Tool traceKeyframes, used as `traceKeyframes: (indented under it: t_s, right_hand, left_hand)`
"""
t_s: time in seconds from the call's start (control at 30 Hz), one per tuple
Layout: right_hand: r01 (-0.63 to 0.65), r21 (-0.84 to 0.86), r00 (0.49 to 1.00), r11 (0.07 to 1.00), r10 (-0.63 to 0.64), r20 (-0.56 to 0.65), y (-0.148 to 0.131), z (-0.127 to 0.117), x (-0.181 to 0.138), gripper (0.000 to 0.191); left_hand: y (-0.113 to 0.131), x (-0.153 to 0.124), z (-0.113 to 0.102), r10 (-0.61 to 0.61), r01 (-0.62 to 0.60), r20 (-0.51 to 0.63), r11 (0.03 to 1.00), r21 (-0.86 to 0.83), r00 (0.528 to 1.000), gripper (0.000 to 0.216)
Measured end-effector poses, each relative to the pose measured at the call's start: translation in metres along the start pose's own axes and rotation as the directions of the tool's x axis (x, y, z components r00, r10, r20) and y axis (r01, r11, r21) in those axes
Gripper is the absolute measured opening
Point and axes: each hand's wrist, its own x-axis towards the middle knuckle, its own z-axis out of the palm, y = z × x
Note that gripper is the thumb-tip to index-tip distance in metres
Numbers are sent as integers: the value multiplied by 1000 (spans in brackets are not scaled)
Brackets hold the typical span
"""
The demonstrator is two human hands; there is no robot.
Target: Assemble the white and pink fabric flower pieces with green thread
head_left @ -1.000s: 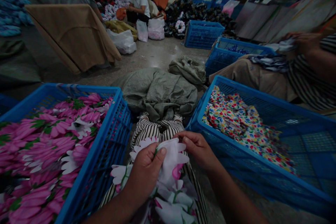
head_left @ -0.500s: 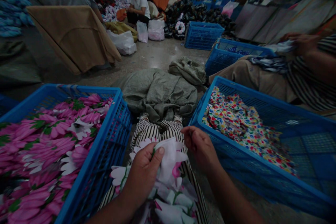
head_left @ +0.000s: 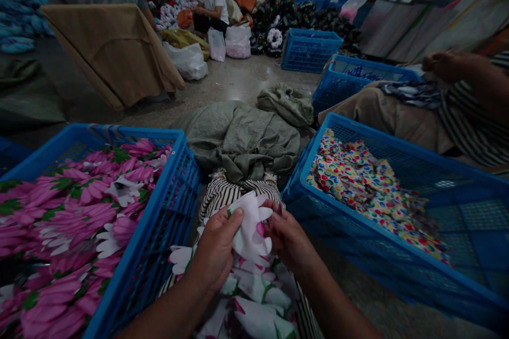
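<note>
As the head view looks down over our striped trousers (head_left: pixel 228 194), our left hand (head_left: pixel 214 251) and right hand (head_left: pixel 288 241) hold a white-and-pink fabric flower (head_left: pixel 250 233) above our lap, its edges pinched between closed fingers (head_left: pixel 234 215), between two blue plastic crates (head_left: pixel 169 206) (head_left: pixel 397 140) holding pink fabric flowers (head_left: pixel 79 206) and multicoloured printed cloth (head_left: pixel 369 190).

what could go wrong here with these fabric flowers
The white fabric piece is pinched by the left hand, with the right hand at its edge, so it might slip from that grip and drop into the blue crate of pink fabric flowers beside it, mixing the pieces. The loose pile of white fabric pieces on the striped trousers could also slide to the floor.
</note>
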Motion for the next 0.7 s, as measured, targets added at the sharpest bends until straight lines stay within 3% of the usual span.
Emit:
traceKeyframes:
  t_s: [0.13,0.2,0.27,0.33,0.4,0.5,0.6,0.7]
  right_hand:
    - [-90,-37,995,995,92,45,3,1,0,36]
    - [-87,-63,996,994,88,10,5,0,0,34]
    - [-10,-85,998,996,5,-66,6,-2,1,32]
    - [108,-169,984,980,-130,-124,6,-4,3,28]
    - [193,-294,966,936,-234,-111,8,-4,4,24]
    - [197,-355,969,914,-236,-69,12,-2,4,25]
    - [128,-232,978,964,-161,-131,12,0,1,31]
    - [91,-56,984,994,-99,-150,7,-2,-3,34]
  left_hand:
    - [-5,4,-6,14,-14,0,993,119,1000,31]
    - [-5,7,-12,89,-79,-35,971,227,995,33]
    - [-4,9,-18,276,-216,-113,901,376,954,35]
    - [-2,7,-22,432,-321,-103,790,523,896,40]
    - [-2,4,-21,374,-313,18,749,584,927,43]
    - [-8,2,-14,170,-197,100,820,538,980,28]
    - [-16,8,-11,148,-128,-32,932,339,989,20]
    - [-17,17,-14,45,-51,-154,998,-32,987,9]
